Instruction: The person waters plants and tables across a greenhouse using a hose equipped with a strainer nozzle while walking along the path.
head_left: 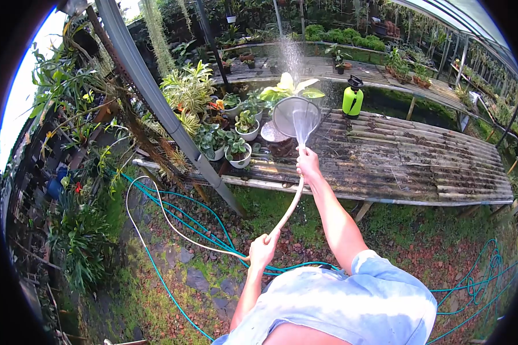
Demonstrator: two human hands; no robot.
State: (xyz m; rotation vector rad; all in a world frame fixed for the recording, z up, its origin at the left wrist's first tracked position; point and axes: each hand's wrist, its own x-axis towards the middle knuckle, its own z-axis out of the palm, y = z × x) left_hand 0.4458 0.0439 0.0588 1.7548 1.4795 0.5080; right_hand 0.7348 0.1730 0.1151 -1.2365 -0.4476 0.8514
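Observation:
My right hand (309,164) is closed around a pale hose (293,202) near its upper end, with the arm stretched out over the bench. Lower down, my left hand (262,250) grips the same hose in front of my body. Whitish water fans out from the hose end across a round grey shape (283,117) with a dark rim; I cannot tell whether this is a spray head or a pot. Just beyond it is a plant with yellow-green leaves (286,86), and droplets fly up behind the leaves. White pots (240,158) with leafy plants stand left of the spray.
The corrugated bench (408,155) carries a lime-green pressure sprayer (353,99) and a stump-like block (275,137). A slanted grey post (172,115) rises at left. Teal hoses (207,233) loop over the mossy ground. Another plant bench (385,80) lies beyond.

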